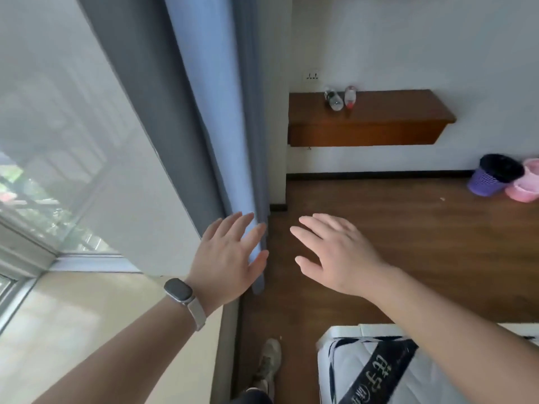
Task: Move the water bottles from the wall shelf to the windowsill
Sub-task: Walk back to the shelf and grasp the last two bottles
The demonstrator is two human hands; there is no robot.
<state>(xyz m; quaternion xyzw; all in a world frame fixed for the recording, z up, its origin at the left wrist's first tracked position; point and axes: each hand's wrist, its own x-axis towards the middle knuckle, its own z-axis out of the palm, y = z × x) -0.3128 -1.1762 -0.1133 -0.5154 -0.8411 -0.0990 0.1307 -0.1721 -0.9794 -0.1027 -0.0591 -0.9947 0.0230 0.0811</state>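
Note:
Two water bottles stand side by side on the brown wall shelf (393,112) across the room: a clear one with a dark label (333,99) and one with a white and red label (350,96). The pale windowsill (87,310) lies at the lower left under the window. My left hand (230,258), with a watch on its wrist, is stretched out with straight fingers in front of the blue curtain. My right hand (332,255) reaches forward beside it, fingers straight and spread, over the floor. Both hands hold nothing and are far from the bottles.
A blue and grey curtain (204,112) hangs between the window and the shelf wall. A purple bin (490,176) and a pink bucket (525,185) stand on the wooden floor at right. A white mattress corner (364,368) lies at the bottom right, my shoe (269,360) beside it.

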